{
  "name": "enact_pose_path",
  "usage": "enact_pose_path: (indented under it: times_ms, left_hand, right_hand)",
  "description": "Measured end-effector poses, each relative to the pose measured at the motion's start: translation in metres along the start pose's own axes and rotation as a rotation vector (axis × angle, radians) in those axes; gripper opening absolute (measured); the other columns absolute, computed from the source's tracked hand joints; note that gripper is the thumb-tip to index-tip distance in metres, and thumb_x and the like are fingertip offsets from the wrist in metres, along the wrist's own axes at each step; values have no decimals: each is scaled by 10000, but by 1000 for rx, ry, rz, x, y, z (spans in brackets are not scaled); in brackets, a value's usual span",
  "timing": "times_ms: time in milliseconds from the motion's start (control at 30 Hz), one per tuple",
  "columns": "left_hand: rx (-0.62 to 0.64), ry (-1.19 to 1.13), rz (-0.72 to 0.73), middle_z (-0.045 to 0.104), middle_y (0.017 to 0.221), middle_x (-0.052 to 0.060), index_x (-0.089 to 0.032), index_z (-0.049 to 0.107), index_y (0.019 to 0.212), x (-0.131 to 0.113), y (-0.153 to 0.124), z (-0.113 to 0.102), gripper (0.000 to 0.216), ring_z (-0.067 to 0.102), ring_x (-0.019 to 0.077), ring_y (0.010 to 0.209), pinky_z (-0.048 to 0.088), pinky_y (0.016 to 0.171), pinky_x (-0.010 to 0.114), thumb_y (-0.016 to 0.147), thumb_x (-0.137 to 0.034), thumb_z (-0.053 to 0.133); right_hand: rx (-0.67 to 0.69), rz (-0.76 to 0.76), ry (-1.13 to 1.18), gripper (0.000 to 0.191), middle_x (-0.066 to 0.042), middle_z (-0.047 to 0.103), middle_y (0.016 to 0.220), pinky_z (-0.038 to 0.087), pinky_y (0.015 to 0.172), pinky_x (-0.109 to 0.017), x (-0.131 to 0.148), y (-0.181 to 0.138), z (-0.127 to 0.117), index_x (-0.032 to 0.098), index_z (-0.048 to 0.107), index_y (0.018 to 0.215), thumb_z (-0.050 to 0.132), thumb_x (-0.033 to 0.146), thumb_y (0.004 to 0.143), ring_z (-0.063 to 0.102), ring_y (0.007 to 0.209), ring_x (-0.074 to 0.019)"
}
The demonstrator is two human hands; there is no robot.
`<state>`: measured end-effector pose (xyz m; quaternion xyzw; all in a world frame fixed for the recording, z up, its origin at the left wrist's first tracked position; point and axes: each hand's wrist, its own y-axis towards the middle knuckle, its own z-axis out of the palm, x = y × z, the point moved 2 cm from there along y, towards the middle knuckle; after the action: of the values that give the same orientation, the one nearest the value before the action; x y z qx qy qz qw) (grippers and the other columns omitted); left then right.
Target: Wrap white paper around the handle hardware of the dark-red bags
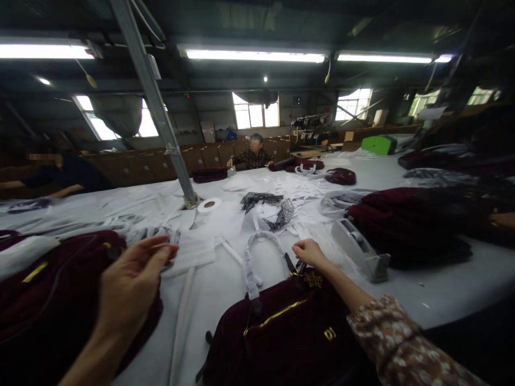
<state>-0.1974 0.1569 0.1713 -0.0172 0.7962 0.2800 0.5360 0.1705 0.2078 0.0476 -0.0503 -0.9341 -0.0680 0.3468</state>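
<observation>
Currently, maroon bag point(289, 332) lies on worktop point(410, 295), white-wrapped handle point(250, 271) arching from top. Right hand point(310, 253) near bag's gold charm point(313, 279), fingers curled nearly closed; grip cannot be told. Left hand point(132, 273) half-curled, thumb near fingertips, near second maroon bag point(74, 279); any hold unclear.

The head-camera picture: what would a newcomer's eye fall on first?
Probably the dark red bag at the bottom centre, its gold zip standing out, near the person's right hand. After that, perhaps the bright green object at the back right and the long ceiling light glaring at top centre.
</observation>
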Motion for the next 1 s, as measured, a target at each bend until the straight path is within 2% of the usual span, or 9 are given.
enact_pose_path:
  times_ms: [100,267,400,467,567,633,733,833,1000]
  left_hand:
    - [250,-25,-38,677,853,39,-160,589,1013,17,10,66,397,625,158,782,490,726,275,720,-428,589]
    - [390,228,-122,669,858,85,-127,583,1017,67,31,174,397,626,186,779,474,719,293,729,-394,528]
    - [458,362,-150,659,902,119,-111,580,1027,97,47,232,397,618,217,827,453,758,318,720,-361,558]
    - [504,409,-163,648,967,139,-106,565,1056,108,57,253,429,604,234,893,437,784,320,716,-367,572]
    - [583,447,-189,629,1031,163,-90,554,1070,119,74,273,516,575,261,971,417,801,308,662,-395,638]
    - [648,448,-217,640,992,147,-93,563,1046,123,86,280,576,576,261,958,418,771,284,600,-434,691]
    - [780,405,-259,650,781,74,-119,605,939,123,100,285,566,600,206,770,428,638,247,560,-529,697]
    - [883,338,-256,547,558,5,-126,626,807,114,109,286,511,531,133,532,391,500,226,617,-601,621]
    - [820,283,-139,323,443,-82,-131,625,839,93,116,279,526,319,61,362,270,392,201,706,-625,502]
  right_hand:
    - [-40,42,-44,292,-39,661,618,371,554,-208,-3,25,23,133,681,663,462,280,788,605,629,-157]
    - [-44,54,-145,298,-111,686,818,391,659,-248,3,75,51,119,671,782,510,369,802,617,816,-221]
    - [-15,46,-215,379,-160,667,969,405,683,-262,8,108,72,104,653,921,590,435,749,607,911,-253]
    - [7,32,-246,312,-158,678,944,408,666,-259,9,119,79,112,667,894,626,373,727,621,880,-251]
    - [40,-21,-277,151,-146,698,852,403,646,-257,8,129,81,126,691,792,603,234,734,639,812,-237]
    - [53,-81,-273,149,-125,705,805,395,647,-254,8,131,77,144,698,745,564,208,758,640,795,-225]
    - [41,-170,-229,203,-87,708,809,384,664,-247,10,133,66,174,705,761,518,242,801,631,803,-205]
    - [-17,-209,-170,257,-77,705,850,378,686,-245,12,131,55,179,700,840,464,283,847,622,804,-191]
    - [-118,-285,-77,317,-65,702,811,384,644,-221,10,114,53,168,666,925,366,268,909,627,724,-161]
